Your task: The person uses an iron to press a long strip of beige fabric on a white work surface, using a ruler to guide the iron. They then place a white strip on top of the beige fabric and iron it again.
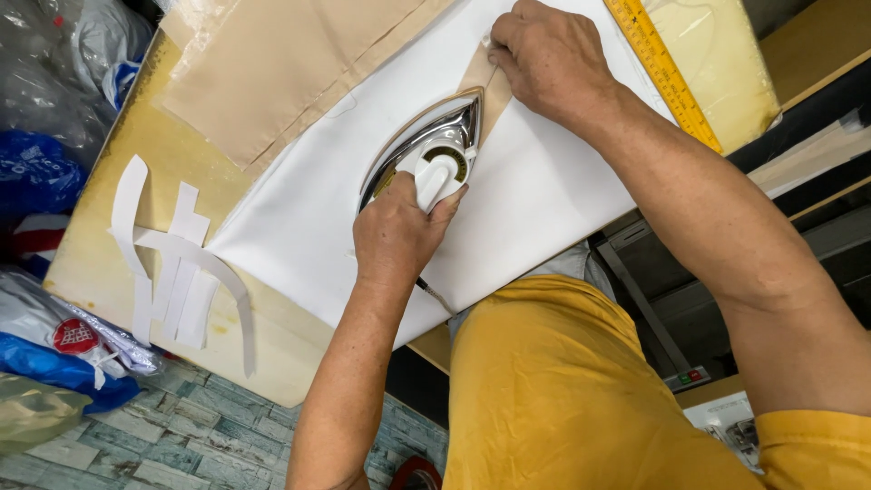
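pressing step in hand: left hand (395, 238) is wrapped tight round the white handle of the iron (426, 150), fingers fully curled, thumb up against the dial end, so a full closed grip with no slack. the iron sits flat, its chrome soleplate nose pointing away from the person, on a narrow tan fabric strip (479, 80) that lies over a white cloth (526, 195) spread across the surface (91, 263). right hand (544, 59) is not gripping anything: fingers bent and bunched, tips pressing the far end of the strip down onto the white cloth, just ahead of the iron's nose. judgement: mid-pass, with most of the visible strip at or ahead of the nose. next move calls for sliding the iron forward along the strip while the right-hand fingertips keep it taut and clear out of the way in time (the gap between nose and fingers is already small, burn risk). cord trails back from the handle toward the person's body, looks free. also around: a larger tan fabric piece (281, 63) at the far side, a yellow ruler (662, 68) to the right of the right hand, white cut paper strips (177, 263) lying loose on the stained yellow padding at left, well apart from the iron.
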